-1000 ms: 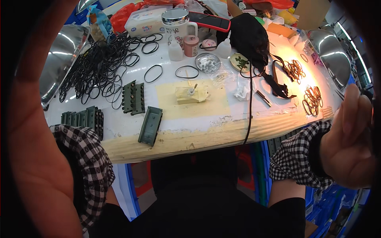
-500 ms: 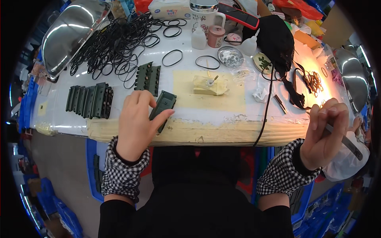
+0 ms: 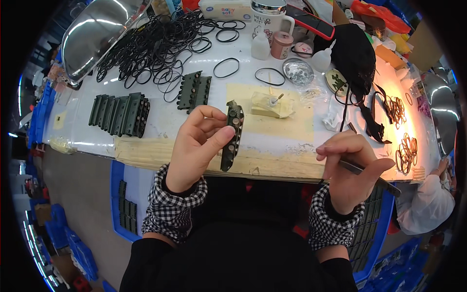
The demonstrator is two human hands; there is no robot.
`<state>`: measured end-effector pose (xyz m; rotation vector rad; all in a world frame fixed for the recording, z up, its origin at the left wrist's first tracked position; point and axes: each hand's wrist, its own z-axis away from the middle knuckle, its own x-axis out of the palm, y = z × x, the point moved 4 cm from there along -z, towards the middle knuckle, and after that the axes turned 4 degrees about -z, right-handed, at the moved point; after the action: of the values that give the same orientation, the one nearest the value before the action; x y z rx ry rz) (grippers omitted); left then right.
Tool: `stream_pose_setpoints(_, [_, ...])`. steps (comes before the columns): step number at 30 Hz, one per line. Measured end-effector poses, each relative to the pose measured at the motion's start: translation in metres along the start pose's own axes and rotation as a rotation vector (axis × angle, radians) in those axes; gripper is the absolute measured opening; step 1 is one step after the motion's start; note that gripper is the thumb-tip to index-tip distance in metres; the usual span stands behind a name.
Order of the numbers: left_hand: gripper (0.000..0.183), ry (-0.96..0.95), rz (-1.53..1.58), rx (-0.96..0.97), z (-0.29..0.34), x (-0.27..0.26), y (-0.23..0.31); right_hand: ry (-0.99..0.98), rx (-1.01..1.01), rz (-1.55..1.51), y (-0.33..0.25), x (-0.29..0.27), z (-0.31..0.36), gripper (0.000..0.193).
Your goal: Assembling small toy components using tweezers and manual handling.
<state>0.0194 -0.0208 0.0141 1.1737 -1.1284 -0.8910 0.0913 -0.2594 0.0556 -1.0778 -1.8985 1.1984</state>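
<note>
My left hand [image 3: 197, 148] pinches a dark green toy tank hull [image 3: 232, 138] between thumb and fingers. The hull is tipped on its side above the table's front edge, with a row of small round wheels showing. To its right, my right hand [image 3: 354, 168] is curled around slim metal tweezers [image 3: 352, 167], whose broad end sticks out past the palm. A similar pair of green hulls [image 3: 193, 91] lies just beyond my left hand. Further left, several more hulls [image 3: 119, 114] stand side by side in a row.
A tangled heap of black rubber bands [image 3: 155, 48] covers the back left. A taped block [image 3: 272, 104] sits mid-table. Behind it are a white mug [image 3: 267, 27], squeeze bottles and a black bag [image 3: 348, 58]. Blue trays [image 3: 116, 194] with green parts flank my lap; another person [image 3: 428, 199] is at right.
My left hand has lifted the green hull off the table and turned it on its side. My right hand has come inward to the left with the tweezers. The view has shifted slightly.
</note>
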Motion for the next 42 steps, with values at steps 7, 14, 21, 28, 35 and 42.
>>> stream_pose_setpoints(7, [0.028,-0.129,0.195,-0.124,0.004,0.010,-0.006,0.102,-0.228,0.152,-0.015,0.003,-0.008,0.098])
stream_pose_setpoints(14, [0.045,-0.139,0.155,-0.046,0.011,0.030,-0.002,0.121,-0.094,0.281,-0.023,0.016,0.012,0.073])
stream_pose_setpoints(21, [0.046,-0.141,0.204,-0.093,0.012,0.041,-0.001,-0.029,-0.240,0.521,-0.024,0.047,0.006,0.036])
stream_pose_setpoints(28, [0.050,-0.138,0.119,-0.041,0.011,0.043,-0.004,-0.108,-0.386,0.520,-0.019,0.048,0.004,0.030])
stream_pose_setpoints(35, [0.050,-0.131,0.091,-0.029,0.012,0.042,-0.006,-0.101,-0.381,0.522,-0.018,0.049,0.003,0.027])
stream_pose_setpoints(42, [0.046,-0.114,0.060,0.014,0.013,0.042,-0.006,-0.120,-0.399,0.538,-0.015,0.051,0.002,0.020])
